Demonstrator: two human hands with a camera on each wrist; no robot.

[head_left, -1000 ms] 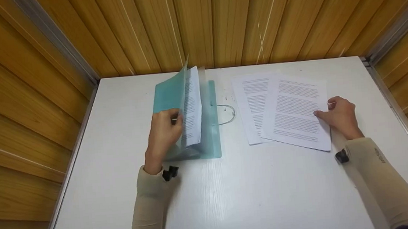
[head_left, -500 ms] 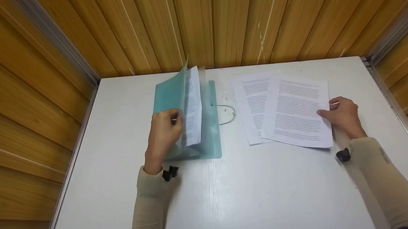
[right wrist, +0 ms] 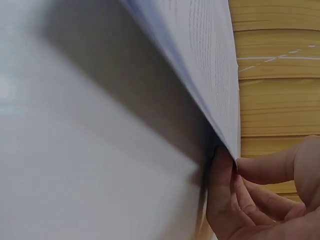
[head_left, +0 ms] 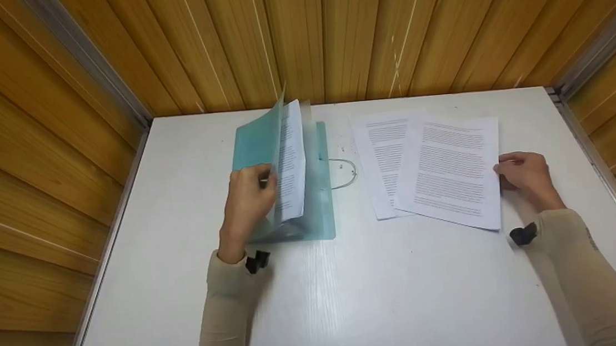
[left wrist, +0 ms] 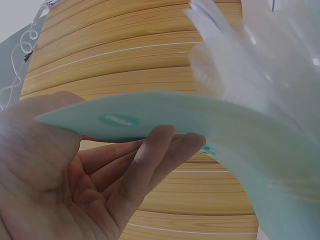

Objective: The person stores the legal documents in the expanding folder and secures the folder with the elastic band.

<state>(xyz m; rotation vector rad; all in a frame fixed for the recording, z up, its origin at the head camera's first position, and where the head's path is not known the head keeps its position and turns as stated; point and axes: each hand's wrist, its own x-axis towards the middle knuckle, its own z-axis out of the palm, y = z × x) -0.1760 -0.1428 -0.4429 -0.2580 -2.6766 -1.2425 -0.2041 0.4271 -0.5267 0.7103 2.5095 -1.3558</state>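
A teal plastic folder (head_left: 252, 143) stands part-way open left of centre, its cover raised and bowed. My left hand (head_left: 250, 196) pinches the cover's free edge between thumb and fingers, as the left wrist view (left wrist: 145, 115) also shows. Inside the folder are printed pages (head_left: 292, 169) and translucent sheets. To the right lie two overlapping groups of printed paper. My right hand (head_left: 525, 173) pinches the right edge of the upper printed paper (head_left: 449, 166) between thumb and fingertips. In the right wrist view this paper (right wrist: 215, 65) is lifted off the table along that edge.
A thin curved prong fastener (head_left: 350, 172) sticks out from the folder's spine strip toward the papers. The lower printed paper (head_left: 384, 188) lies partly under the upper one. Wood-patterned panels (head_left: 296, 40) border the white table (head_left: 380, 300) at the back and sides.
My right hand has shifted slightly to the right, its thumb sliding from the page's face to its edge. The upper paper's right side has moved slightly right. My left hand and the folder stay put.
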